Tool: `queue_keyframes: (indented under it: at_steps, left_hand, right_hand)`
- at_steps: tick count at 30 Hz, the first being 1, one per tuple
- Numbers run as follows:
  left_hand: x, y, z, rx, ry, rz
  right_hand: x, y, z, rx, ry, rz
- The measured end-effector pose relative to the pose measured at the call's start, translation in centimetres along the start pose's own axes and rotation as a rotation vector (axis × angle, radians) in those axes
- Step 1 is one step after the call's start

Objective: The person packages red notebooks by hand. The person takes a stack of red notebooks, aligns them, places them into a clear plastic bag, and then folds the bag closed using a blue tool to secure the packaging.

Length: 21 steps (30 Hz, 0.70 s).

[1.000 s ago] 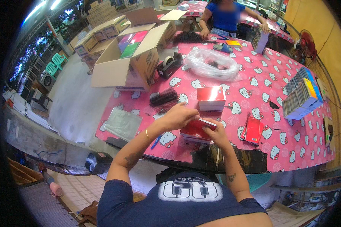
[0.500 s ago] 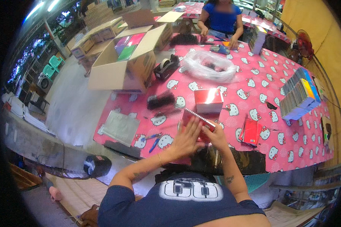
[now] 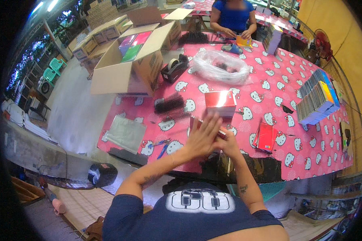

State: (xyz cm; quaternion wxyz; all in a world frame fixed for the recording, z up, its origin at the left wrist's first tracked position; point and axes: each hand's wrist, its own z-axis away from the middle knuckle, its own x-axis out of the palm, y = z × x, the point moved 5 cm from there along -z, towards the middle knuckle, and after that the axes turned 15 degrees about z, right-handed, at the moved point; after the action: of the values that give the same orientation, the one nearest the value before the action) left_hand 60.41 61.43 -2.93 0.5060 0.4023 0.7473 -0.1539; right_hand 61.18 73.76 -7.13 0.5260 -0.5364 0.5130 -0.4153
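Close to the table's near edge, a red spiral notebook (image 3: pixel 194 121) is mostly covered by my hands. My left hand (image 3: pixel 204 135) lies across it with fingers stretched out, slightly blurred. On its right side my right hand (image 3: pixel 229 144) grips the notebook's edge. Just beyond stands a stack of red notebooks (image 3: pixel 220 105). Several loose red notebooks (image 3: pixel 265 137) lie to the right. Black spiral binding coils (image 3: pixel 169 103) are heaped to the left, and blue-handled pliers (image 3: pixel 162 149) rest nearer me.
Clear plastic sheets (image 3: pixel 126 133) lie at the left edge. An open carton (image 3: pixel 122 78) of notebooks, a tape dispenser (image 3: pixel 175 68) and a plastic bag (image 3: pixel 221 67) stand farther back. Rows of spiral notebooks (image 3: pixel 318 100) fill the right side. Across the table a person (image 3: pixel 233 18) handles an orange notebook.
My left hand has slid up over the notebook, which now lies lower and hides its white coil edge. Across the table, the person has lifted an orange notebook.
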Motion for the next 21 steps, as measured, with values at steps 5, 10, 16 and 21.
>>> queue_keyframes:
  at_steps: [5,10,16,21]
  left_hand:
    - [-0.8,1.8,0.5,0.086,0.054,0.218]
    - [-1.4,2.9,3.8,-0.054,0.241,0.574]
    - [-7.7,2.3,2.5,-0.417,0.364,1.121]
    - [-5.3,-3.1,2.2,-0.36,0.237,1.301]
  right_hand:
    - [-0.7,0.2,-0.4,-0.162,-0.028,0.28]
    - [0.2,-4.0,-0.1,-0.066,0.077,0.166]
    - [2.3,-12.7,2.8,-0.249,0.217,0.65]
    - [2.2,-16.6,2.0,-0.64,0.277,1.419]
